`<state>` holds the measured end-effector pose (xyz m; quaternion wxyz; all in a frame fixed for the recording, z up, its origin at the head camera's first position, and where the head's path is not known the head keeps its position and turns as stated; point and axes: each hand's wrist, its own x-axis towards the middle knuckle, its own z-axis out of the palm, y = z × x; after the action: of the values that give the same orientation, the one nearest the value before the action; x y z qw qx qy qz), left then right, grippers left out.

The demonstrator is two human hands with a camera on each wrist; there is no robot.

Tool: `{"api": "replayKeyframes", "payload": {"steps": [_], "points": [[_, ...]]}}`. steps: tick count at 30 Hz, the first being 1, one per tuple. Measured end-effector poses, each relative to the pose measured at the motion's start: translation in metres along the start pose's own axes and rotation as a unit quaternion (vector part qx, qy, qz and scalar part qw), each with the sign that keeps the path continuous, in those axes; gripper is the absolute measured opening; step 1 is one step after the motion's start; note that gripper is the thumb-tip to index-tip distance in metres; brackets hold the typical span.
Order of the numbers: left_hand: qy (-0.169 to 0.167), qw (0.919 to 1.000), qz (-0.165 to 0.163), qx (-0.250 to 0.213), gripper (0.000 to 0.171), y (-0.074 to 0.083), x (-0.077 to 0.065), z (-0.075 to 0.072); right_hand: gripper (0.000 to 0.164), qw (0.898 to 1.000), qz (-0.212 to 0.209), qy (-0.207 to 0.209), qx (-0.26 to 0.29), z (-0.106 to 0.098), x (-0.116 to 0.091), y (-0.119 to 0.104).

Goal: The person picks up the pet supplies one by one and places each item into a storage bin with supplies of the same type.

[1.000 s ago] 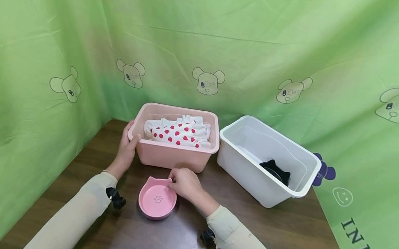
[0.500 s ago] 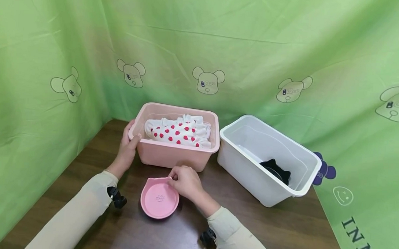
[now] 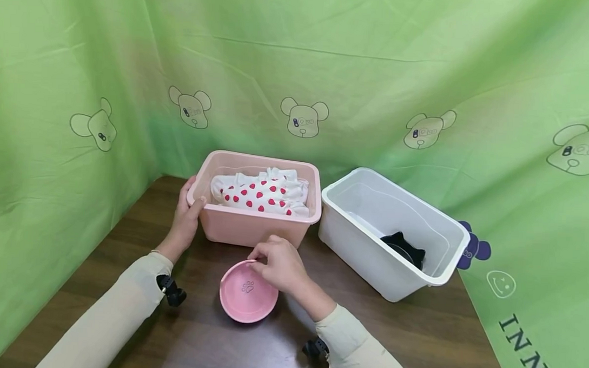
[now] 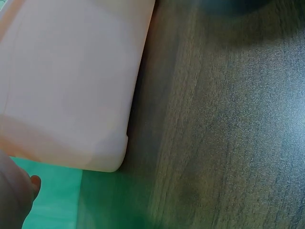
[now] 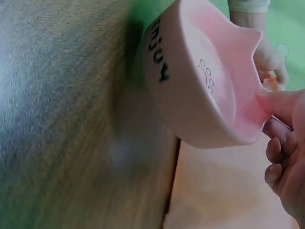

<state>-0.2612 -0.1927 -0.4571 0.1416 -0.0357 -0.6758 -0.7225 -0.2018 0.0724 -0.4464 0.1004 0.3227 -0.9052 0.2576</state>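
Note:
My right hand pinches the rim of a pink cat-eared pet bowl between thumb and fingers, at its far side. The bowl tips slightly, with a paw print inside; in the right wrist view, dark "enjoy" lettering shows on its outer wall. My left hand grips the left end of a pink plastic bin, thumb over the rim and fingers along the outside. Inside that bin lies a white ruffled cloth garment with red strawberry-like spots. The left wrist view shows mostly the bin's outer wall and part of the hand.
Right of the pink bin, a white bin stands at an angle, its corner close to the pink one. A black cat-eared bowl sits inside it. The brown wooden table meets a green printed curtain behind.
The pink bowl has shifted right and turned, tilting at the rim I pinch. My right hand has risen slightly with it. My left hand keeps its hold on the bin.

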Motion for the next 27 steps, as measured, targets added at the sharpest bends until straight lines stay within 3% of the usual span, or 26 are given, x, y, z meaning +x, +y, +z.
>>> {"api": "replayKeyframes", "payload": {"steps": [14,20,27], "points": [[0.002,0.9999,0.008,-0.015,0.067,0.001,0.001,0.001,0.011,0.994,-0.088,0.061,0.002,-0.032,-0.006,0.003],[0.003,0.9998,0.008,-0.020,0.065,0.000,0.001,0.001,0.011,0.987,-0.137,0.080,-0.030,-0.046,-0.008,0.004],[0.002,0.9998,0.009,-0.019,0.064,-0.001,-0.001,0.001,0.011,0.981,-0.161,0.089,-0.060,-0.062,-0.011,0.006]]}}
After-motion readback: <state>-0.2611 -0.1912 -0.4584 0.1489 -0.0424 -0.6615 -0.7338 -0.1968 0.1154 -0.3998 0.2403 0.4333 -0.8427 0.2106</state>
